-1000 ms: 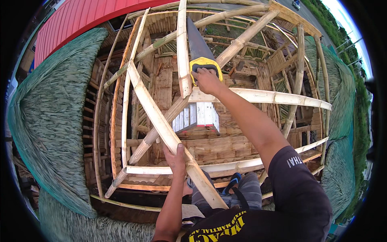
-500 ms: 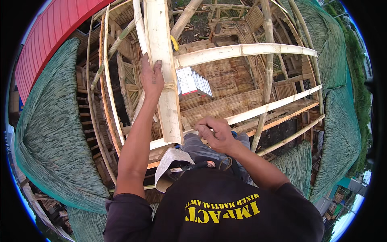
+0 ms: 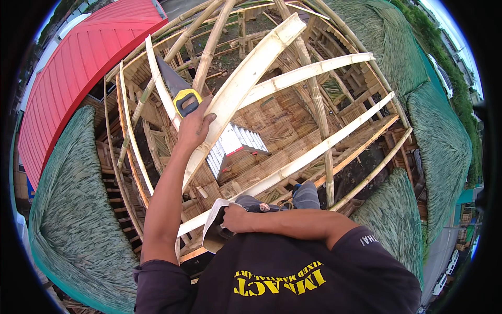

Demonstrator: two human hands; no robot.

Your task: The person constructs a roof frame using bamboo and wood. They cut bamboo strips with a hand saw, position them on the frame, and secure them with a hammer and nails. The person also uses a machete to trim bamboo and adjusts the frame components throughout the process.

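Observation:
My left hand point(image 3: 194, 127) grips the left edge of a wide split bamboo strip point(image 3: 246, 76), thumb on its pale inner face and fingers beneath. The strip slants from near my waist to the upper right. Just beyond those fingers is a handsaw point(image 3: 184, 99) with a yellow and black handle, its blade pointing up and left; whether the fingers touch it I cannot tell. At my waist, my right hand point(image 3: 236, 217) reaches into an open white pouch point(image 3: 213, 230). The pouch hides its fingertips and anything in them.
Bamboo poles point(image 3: 316, 104) and split bamboo rails point(image 3: 293, 166) form an open roof frame around me. Below, an aluminium stepladder point(image 3: 235, 142) stands over a bamboo floor point(image 3: 282, 123). Thatched roofs point(image 3: 73, 220) covered with green net flank the frame; a red metal roof point(image 3: 78, 68) is at upper left.
The bamboo strip has swung from nearly upright to slanting up right, with my left hand on it. My right hand has moved left and down into the pouch. More of the handsaw shows.

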